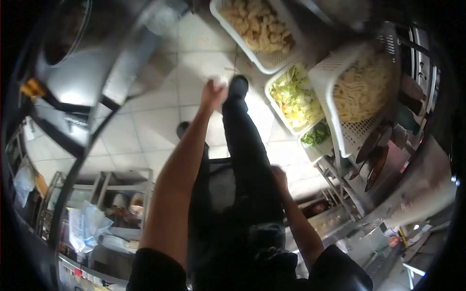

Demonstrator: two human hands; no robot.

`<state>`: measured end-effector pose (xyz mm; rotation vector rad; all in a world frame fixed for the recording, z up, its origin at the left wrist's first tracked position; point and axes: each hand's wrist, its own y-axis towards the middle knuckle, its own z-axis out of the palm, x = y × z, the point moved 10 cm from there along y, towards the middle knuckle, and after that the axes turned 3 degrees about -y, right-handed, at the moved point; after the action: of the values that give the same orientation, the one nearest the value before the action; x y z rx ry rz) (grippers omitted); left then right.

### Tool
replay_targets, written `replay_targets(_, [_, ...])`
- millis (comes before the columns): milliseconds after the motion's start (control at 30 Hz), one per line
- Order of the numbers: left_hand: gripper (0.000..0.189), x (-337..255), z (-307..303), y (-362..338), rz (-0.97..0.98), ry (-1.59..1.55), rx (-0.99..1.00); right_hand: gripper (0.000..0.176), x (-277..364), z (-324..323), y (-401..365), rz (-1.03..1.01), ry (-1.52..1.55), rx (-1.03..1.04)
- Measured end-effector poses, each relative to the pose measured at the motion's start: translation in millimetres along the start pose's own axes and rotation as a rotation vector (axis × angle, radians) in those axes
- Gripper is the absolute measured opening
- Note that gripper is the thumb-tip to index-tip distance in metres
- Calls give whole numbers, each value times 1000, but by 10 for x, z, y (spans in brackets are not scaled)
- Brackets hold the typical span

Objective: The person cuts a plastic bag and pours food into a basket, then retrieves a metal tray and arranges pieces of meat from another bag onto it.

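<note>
My left hand (pixel 212 96) reaches forward over the tiled floor, close to my dark shoe (pixel 238 87). Its fingers are closed around a small whitish thing (pixel 220 81), too blurred to name. Down by my dark trouser leg hangs my right hand (pixel 279 178), its fingers partly hidden and blurred. Ahead of it and to the right is a white basket of chopped green leaves (pixel 316 134). Beyond that stands a white basket of cut lettuce (pixel 295 97).
Noodles fill a large white perforated basket (pixel 361 92) at the right, and pale fried-looking pieces (pixel 257 24) lie in another. Round pans (pixel 376 167) sit at the far right. A metal rack (pixel 121 189) with a plastic bag (pixel 87 225) and stacked plates (pixel 116 244) stands at left.
</note>
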<state>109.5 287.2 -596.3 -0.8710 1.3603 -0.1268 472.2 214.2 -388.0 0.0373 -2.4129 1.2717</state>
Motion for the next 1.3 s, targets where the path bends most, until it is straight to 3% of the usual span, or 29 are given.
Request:
replay_targets(33, [34,-165,-99,-425,130,628,218,22,55,175,-281,-86,-124,75])
replay_targets(67, [33,327,-347,-818,-117,528,238,30,-270,426,-693,358,560,151])
replay_targets(100, [38,896,-431,-1212,268,964,477,30,-270,555,-991,367,566,225])
replay_targets(133, [43,370,-328,-1958,208,1498,1130,29,-225,659,-1202,293,440,281])
replay_targets(167, [38,-187,-714,-2326,-213,883,687,29,-187,761,-1387,222,315,324])
replay_targets(200, [34,-24,-860,-2767,95,783,766,29,-154,848,-1516,170,237,353])
replay_targets(233, [33,-267,-942,-3080,358,848,714,29,-140,888,-1637,156,205,380])
replay_targets(300, [31,-744,-1358,-3531,-298,592,640,30,-182,934,-1772,181,210,431])
replay_targets(333, [32,-669,-1547,-3538,208,630,775,30,-213,915,-1824,231,226,458])
replay_targets(367, [33,-760,-1635,-3519,145,530,748,31,-338,803,-1808,273,223,496])
replay_targets(400, [31,-1180,-1620,-3617,112,699,802,31,-296,646,-1714,232,152,505])
replay_targets(433, [29,-1447,-1659,-3628,287,831,808,34,80,414,-1478,-202,-359,407])
replay_targets(500, [25,-1677,-2058,-3387,288,436,572,34,705,-353,-1293,-362,-482,212])
replay_targets(533, [25,-1751,-2154,-3308,319,456,561,30,1643,-1141,-1703,-455,-603,94])
replay_targets(567, [25,-1838,-2294,-3121,306,411,481,22,2122,-1682,-1820,-715,-335,-176])
replay_targets(600, [26,-1985,-2354,-2956,294,362,398,17,2449,-2238,-1934,-576,-37,-217])
replay_targets(633, [26,-2179,-2291,-2834,330,362,384,17,2989,-2826,-2319,-599,77,-239])
replay_targets(667, [27,-2403,-2204,-2760,394,417,374,19,3175,-3141,-2405,-586,132,-220])
replay_targets(700, [27,-2628,-2108,-2737,455,474,362,19,3493,-3539,-2679,-703,84,-300])
replay_targets(733, [22,-3027,-1852,-2809,413,587,337,19,3686,-3868,-2921,-780,131,-328])
replay_targets(800, [21,-3130,-1636,-2479,687,596,265,20,3881,-4371,-3114,-880,217,-360])
replay_targets(833, [21,-3604,-1334,-2617,589,623,275,20,3922,-4575,-3188,-952,322,-373])
replay_targets(867, [21,-4291,-945,-2899,491,654,283,29,3897,-4698,-3111,-889,290,-329])
replay_targets(900, [21,-4591,-723,-2927,514,635,247,29,3872,-4773,-3017,-926,262,-326])
replay_targets(967, [24,-5259,-392,-2824,570,305,326,37,3592,-5015,-2841,-813,-85,-933])
replay_targets(1033, [22,-5826,-175,-2844,641,196,296,49,3115,-4987,-2462,-624,-131,-1104])
replay_targets(1100, [21,-6315,-39,-2930,677,53,297,56,2596,-4754,-2173,-462,-137,-1197])
replay_targets(1267, [16,-8274,-28,-3473,1173,172,77,57,2076,-4309,-2006,-390,2,-1195])
replay_targets(1300, [16,-8593,-22,-3585,1171,58,75,55,2018,-4214,-2010,-366,-25,-1237])
